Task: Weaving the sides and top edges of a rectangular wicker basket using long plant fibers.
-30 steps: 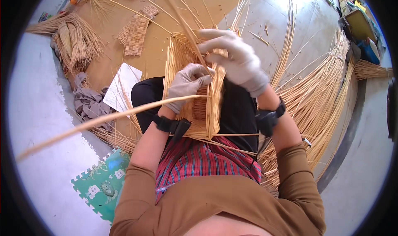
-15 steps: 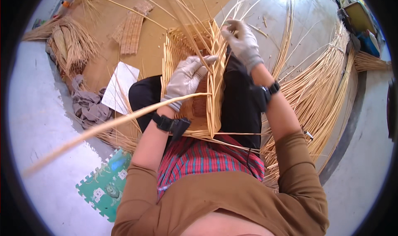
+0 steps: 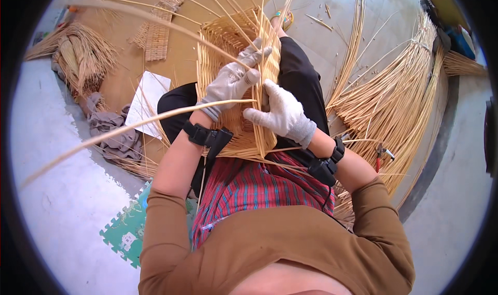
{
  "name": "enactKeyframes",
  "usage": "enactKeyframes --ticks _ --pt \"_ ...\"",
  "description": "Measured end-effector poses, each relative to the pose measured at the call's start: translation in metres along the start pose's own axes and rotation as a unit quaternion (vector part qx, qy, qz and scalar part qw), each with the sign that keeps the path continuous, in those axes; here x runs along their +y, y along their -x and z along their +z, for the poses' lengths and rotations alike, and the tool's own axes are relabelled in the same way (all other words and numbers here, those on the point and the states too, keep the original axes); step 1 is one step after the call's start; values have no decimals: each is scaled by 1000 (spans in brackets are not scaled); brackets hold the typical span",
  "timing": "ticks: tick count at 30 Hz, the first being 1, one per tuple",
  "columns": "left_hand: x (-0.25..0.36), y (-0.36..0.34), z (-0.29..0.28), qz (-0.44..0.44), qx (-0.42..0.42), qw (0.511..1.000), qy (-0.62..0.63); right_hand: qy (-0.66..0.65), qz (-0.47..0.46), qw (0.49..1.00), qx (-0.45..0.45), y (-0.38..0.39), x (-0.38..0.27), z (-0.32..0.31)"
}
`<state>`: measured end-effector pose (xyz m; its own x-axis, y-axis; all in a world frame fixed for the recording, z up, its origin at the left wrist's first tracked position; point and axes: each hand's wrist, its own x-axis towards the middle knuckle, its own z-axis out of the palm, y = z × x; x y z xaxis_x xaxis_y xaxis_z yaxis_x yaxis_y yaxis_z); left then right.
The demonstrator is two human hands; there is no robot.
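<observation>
Head view: what do we see changed?

– Our right hand has left the basket's far end for the near part of its right wall, thumb over the inner side, spread well away from the fingers. The upper stick has swung leftward.

– So both hands now work along one wall. And our left?

– Half curled at the rim, fingers by that stick's end; whether they pinch it, we cannot tell.

– Where's the basket?

– On our lap: boxy, pale gold, tightly woven. A smooth lower stick arcs left; a straw-coloured bundle fans out rightward.
</observation>
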<state>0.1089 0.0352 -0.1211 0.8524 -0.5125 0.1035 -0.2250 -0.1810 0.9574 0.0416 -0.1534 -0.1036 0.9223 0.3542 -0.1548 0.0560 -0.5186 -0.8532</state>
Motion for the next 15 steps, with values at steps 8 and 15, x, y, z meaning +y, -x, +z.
enactKeyframes --ticks 8,15 --pt "1 -5 11 45 63 990 -121 65 -100 990 75 0 -39 -71" --pt "-8 -9 3 -117 -7 960 256 -578 -76 804 118 -4 -18 -16"
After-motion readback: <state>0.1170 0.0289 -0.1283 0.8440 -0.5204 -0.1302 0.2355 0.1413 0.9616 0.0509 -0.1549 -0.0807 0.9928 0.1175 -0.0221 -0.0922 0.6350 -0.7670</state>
